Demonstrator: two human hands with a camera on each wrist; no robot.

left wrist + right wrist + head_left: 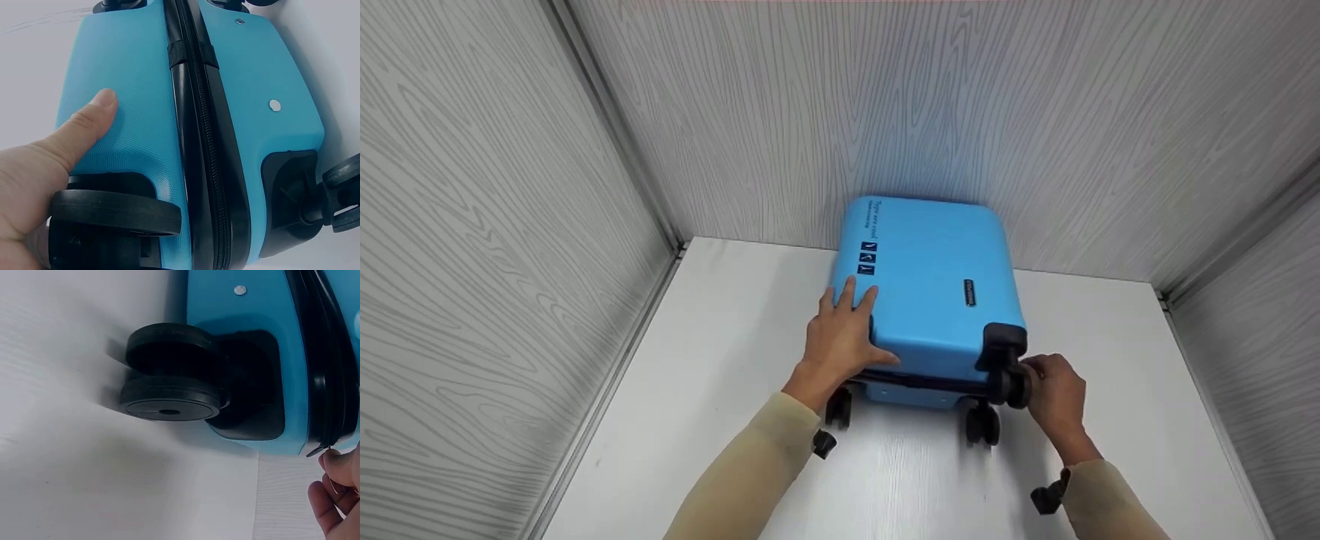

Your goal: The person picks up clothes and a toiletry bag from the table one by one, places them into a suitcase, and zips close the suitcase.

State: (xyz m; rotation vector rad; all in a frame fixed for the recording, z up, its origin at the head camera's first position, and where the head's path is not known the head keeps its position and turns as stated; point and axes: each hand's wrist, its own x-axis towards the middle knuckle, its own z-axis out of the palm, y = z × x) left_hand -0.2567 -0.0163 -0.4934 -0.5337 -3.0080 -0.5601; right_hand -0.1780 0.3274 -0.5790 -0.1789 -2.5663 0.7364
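Note:
A light blue hard-shell suitcase (934, 274) lies flat, its black-wheeled end facing me. My left hand (840, 336) rests on its near left corner with fingers spread, the thumb along the end face beside a wheel (115, 212). Between the two shells runs a black zipper (203, 107). At the near right corner my right hand (1057, 394) pinches a small metal zipper pull (317, 451) between thumb and fingers. That hand is partly cut off by the edge in the right wrist view.
The suitcase lies on a white surface (720, 322), close to the grey wood-grain back panel (765, 135). Similar panels rise at the left (457, 247) and right (1260, 300). Twin caster wheels (171, 399) stick out from the suitcase's near end.

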